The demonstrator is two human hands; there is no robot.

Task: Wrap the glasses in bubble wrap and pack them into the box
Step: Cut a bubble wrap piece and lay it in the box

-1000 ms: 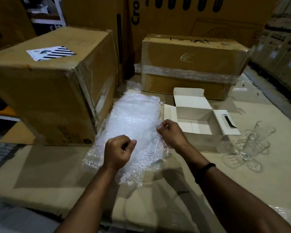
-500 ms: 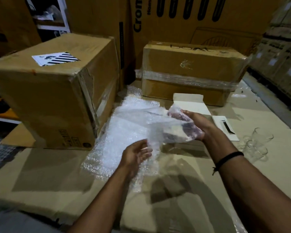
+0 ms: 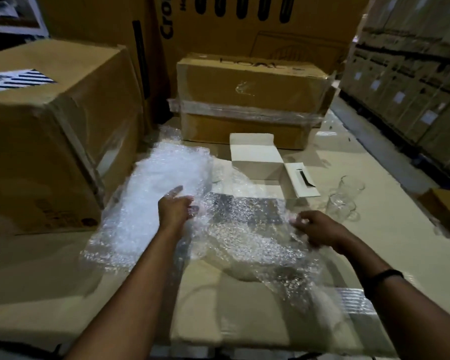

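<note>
The left hand (image 3: 176,209) and the right hand (image 3: 315,229) hold 1 sheet of bubble wrap (image 3: 244,229) between them. Each hand has hold of 1 side. The right hand's fingers are curled around its edge. The left hand looks like it pinches the other edge, with 1 finger sticking out straight, but it is blurry there. The hands are held apart, I think to pull the sheet open and flat so a glass can go on it.

The sheet hangs just above the counter (image 3: 390,245), next to the pile of bubble wrap (image 3: 161,188), which sits on the left, close to reach.

The glasses (image 3: 346,196) stand on the counter to the right, near the right hand. None is wrapped yet. The white box (image 3: 257,175) sits behind the sheet with its flaps open, ready to be filled. I think the wrapping is only just starting.

Some things are hard to see. The glasses are clear and bunched together, so I cannot count them. The sheet covers the front of the white box, so I cannot tell if anything is inside. The near end of the sheet is a blur. The big brown box (image 3: 50,141) on the left is cut off at the edge.
</note>
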